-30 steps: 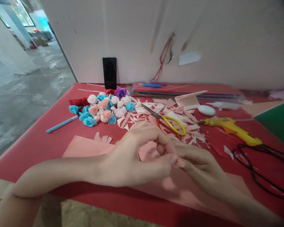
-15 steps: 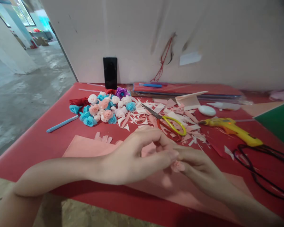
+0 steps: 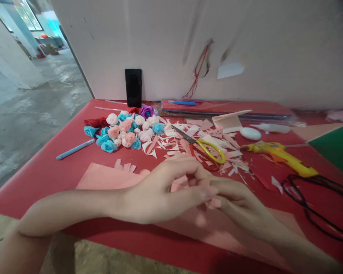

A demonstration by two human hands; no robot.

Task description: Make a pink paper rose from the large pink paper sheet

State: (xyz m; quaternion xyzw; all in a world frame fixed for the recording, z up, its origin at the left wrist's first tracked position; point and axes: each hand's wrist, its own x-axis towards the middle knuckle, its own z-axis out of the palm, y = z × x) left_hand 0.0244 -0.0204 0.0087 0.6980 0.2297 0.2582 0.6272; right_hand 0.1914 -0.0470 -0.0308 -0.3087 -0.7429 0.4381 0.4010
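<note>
My left hand and my right hand meet over the table, their fingertips pinched together on a small pink paper flower. Most of the flower is hidden behind fingers, and the fingertips are slightly blurred. Beneath the hands lies a sheet of pink paper. Just beyond them, scissors with yellow and red handles rest on pink and white paper scraps. To the left of the scraps sits a pile of paper flowers in blue, white, pink, red and purple.
On the red table, a yellow glue gun with a black cord lies at the right. A white oval object and a plastic bottle are behind it. A blue pen lies left; a black phone leans on the wall.
The fingertips have shifted slightly around the pink flower, which has turned a little between them. Both arms stay in almost the same place, and the things on the table have not moved.
</note>
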